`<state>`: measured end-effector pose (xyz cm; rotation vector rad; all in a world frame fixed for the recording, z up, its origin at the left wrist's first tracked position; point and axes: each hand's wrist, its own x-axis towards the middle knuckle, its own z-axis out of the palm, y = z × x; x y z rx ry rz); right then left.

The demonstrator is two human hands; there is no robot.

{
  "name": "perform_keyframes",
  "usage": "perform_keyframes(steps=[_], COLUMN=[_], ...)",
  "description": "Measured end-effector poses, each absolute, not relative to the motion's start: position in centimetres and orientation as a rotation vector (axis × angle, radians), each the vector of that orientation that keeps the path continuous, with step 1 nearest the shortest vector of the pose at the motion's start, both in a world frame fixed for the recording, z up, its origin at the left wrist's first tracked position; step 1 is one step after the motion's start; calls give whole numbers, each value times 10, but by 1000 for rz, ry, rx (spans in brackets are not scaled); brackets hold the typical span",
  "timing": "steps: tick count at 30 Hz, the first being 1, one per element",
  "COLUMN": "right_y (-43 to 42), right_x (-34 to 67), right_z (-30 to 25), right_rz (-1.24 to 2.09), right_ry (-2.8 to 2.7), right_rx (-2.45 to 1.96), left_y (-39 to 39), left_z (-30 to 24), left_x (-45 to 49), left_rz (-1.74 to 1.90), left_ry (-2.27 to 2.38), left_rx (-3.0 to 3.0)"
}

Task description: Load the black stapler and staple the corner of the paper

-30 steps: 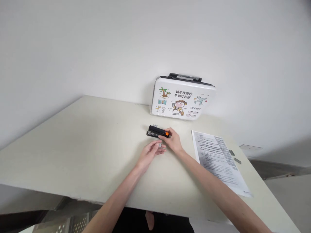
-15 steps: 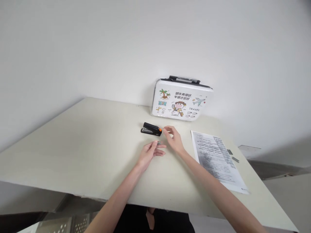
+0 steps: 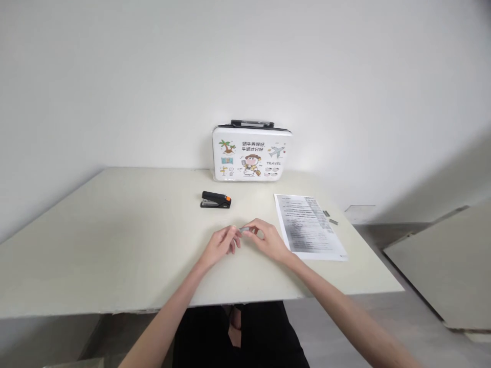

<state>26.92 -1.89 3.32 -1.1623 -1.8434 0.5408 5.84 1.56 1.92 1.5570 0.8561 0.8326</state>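
Above the table, a small grey strip of staples [image 3: 244, 229] spans the gap between my two hands. My left hand [image 3: 221, 243] pinches its left end between thumb and forefinger, with the other fingers curled loosely below. At the right end, the fingertips of my right hand [image 3: 267, 239] are closed on the same strip. A black stapler [image 3: 215, 200] with an orange button lies just beyond my hands, a little to the left, and neither hand touches it.
A white case [image 3: 233, 138] with cartoon prints stands against the wall. A printed sheet of paper [image 3: 307, 230] lies on the right of the table, with two more grey staple strips [image 3: 333, 222] beside its right edge. The table [image 3: 115, 245] ends close to my body.
My right hand has come away from beside the stapler and taken hold of the strip of staples in my left hand. The view has turned slightly right.
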Motion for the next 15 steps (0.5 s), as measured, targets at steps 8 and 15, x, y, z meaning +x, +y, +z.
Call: perform_keyframes(steps=[8,15], right_y=[-71,-85], right_x=[436,535], right_z=[3,-30], right_rz=[140,-18], right_ry=[-1496,-1104], right_rx=[-1637,-1948], left_y=[-13,-15], left_z=[34,35], left_x=[13,9], left_rz=[739,759], left_ry=[944,1000], left_rx=[1632,1723])
